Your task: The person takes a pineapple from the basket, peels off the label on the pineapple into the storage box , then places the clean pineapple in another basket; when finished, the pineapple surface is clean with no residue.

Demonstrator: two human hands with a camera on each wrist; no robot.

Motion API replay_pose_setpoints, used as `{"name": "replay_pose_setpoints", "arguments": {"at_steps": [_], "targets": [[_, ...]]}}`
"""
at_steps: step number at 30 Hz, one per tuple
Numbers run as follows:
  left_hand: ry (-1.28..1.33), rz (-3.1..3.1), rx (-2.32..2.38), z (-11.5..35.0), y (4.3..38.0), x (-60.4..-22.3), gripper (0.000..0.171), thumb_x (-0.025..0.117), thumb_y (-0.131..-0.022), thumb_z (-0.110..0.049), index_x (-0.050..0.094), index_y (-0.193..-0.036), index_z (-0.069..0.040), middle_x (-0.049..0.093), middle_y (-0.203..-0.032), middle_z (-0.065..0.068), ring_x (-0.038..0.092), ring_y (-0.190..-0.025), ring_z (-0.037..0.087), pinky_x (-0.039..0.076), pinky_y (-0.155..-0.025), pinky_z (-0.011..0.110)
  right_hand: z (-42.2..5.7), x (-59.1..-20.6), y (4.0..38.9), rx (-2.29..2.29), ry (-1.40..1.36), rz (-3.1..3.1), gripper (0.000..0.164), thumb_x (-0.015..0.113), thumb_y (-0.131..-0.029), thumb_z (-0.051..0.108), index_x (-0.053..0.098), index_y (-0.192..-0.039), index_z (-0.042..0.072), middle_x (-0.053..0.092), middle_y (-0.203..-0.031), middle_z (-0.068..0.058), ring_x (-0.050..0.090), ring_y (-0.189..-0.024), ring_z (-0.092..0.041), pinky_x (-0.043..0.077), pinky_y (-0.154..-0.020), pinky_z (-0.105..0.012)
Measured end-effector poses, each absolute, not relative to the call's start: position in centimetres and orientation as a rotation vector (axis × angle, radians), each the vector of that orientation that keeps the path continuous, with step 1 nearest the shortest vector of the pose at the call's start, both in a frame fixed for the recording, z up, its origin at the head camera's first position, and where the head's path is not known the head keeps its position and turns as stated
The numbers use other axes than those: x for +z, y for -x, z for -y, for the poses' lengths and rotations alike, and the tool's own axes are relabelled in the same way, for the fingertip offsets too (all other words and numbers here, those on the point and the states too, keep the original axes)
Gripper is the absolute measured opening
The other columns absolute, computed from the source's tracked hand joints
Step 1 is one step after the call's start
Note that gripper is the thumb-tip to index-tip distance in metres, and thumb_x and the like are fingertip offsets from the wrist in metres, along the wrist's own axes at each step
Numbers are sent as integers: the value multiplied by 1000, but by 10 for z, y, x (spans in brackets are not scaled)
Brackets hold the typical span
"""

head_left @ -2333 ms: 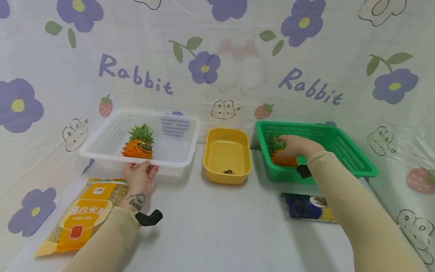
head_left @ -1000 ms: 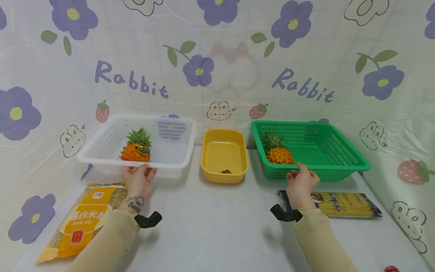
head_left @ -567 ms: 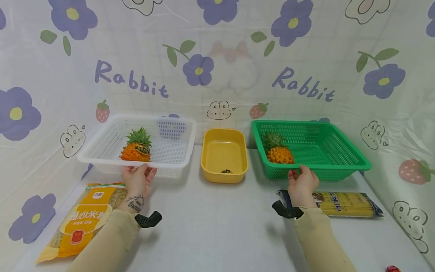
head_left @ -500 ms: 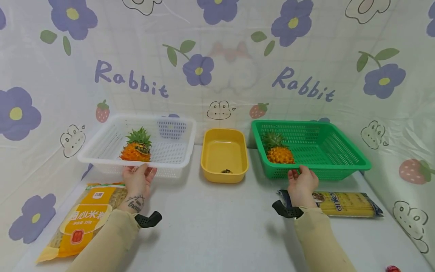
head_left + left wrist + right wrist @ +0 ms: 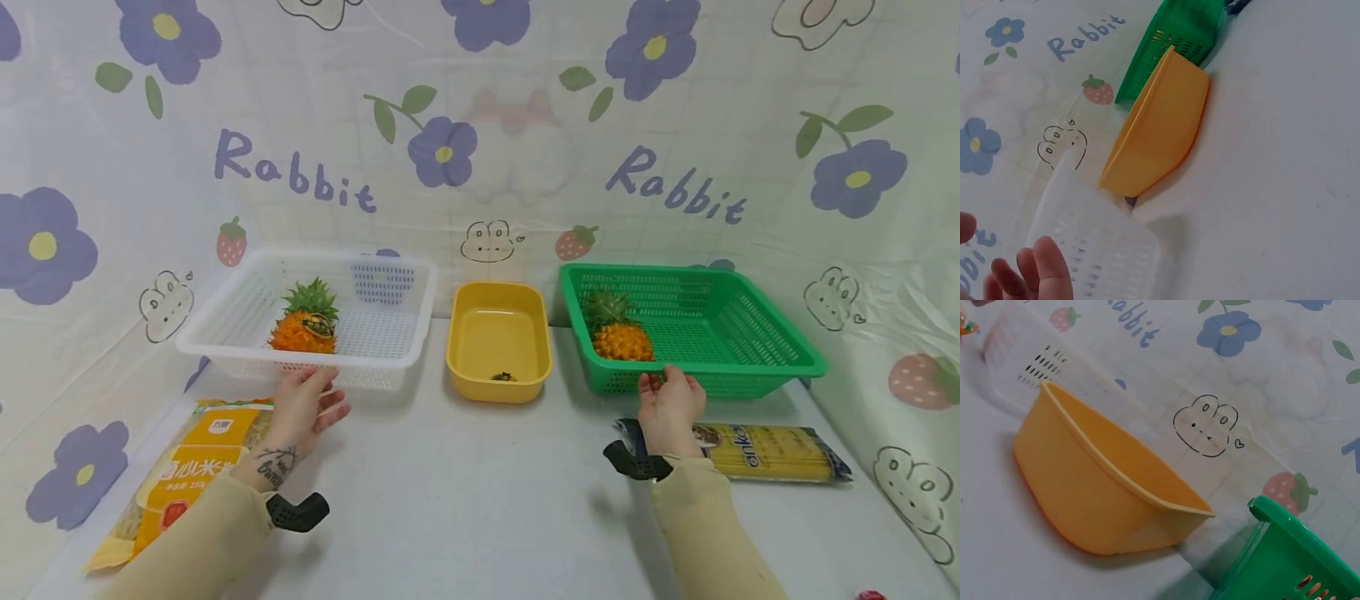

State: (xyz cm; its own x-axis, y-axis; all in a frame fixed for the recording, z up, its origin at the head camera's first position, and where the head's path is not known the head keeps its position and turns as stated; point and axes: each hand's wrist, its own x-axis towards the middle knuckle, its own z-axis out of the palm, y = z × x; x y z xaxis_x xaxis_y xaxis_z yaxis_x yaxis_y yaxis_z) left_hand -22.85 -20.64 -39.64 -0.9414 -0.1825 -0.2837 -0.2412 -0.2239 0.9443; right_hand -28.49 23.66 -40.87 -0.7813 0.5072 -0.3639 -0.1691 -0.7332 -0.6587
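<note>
On the left, a small pineapple (image 5: 303, 329) lies in a white plastic basket (image 5: 375, 360). Just in front of that basket's rim is my left hand (image 5: 303, 408), fingers loosely spread and holding nothing; the left wrist view shows the fingers (image 5: 1052, 265) near the basket wall. My right hand (image 5: 671, 408) pinches the front rim of a green plastic basket (image 5: 720, 368), its thumb at the rim and its fingers against the outside. Another pineapple (image 5: 624, 342) lies inside the green basket at its left end.
Between the baskets stands a yellow bin (image 5: 498, 390) with a dark label inside. A yellow-and-orange food bag (image 5: 187, 467) lies partly beneath the left forearm. Behind the right hand is a spaghetti packet (image 5: 772, 452). A red object (image 5: 871, 595) shows at the bottom edge.
My right hand has left the pineapple in the green basket and taken hold of that basket's front rim. My left hand has let go of the white basket's rim and drawn slightly back.
</note>
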Motion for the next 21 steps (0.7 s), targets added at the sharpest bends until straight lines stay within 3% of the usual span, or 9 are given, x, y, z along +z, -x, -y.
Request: {"name": "replay_pose_setpoints", "arguments": {"at_steps": [5, 10, 15, 21], "targets": [[212, -2404, 1947, 212, 226, -365, 37, 54, -92, -36, 43, -113, -7, 49, -89, -2, 56, -75, 9, 55, -67, 24, -236, -409, 285, 2497, 748, 891, 22, 45, -95, 11, 24, -90, 15, 27, -97, -1, 33, -76, -17, 43, -64, -23], [-88, -2913, 1329, 226, 246, -326, 50, 56, -88, -43, 46, -118, -4, 55, -101, 10, 53, -84, 22, 49, -68, 32, -236, -410, 285, 2487, 747, 897, 24, 45, -95, 11, 23, -86, 14, 27, -95, -3, 33, -73, -18, 43, -64, -25], [-193, -3168, 669, 241, 278, -304, 69, 62, -81, -49, 41, -132, -7, 47, -118, 23, 51, -91, 34, 46, -75, 48, -237, -411, 286, 2493, 714, 900, 27, 44, -95, 11, 21, -83, 14, 26, -94, -3, 31, -73, -20, 43, -64, -28], [-136, -3104, 418, 248, 312, -306, 86, 68, -76, -47, 30, -142, -8, 31, -130, 35, 47, -98, 47, 42, -84, 62, -237, -410, 284, 2509, 694, 911, 28, 44, -95, 12, 19, -84, 15, 24, -95, -2, 31, -73, -20, 43, -65, -28]]}}
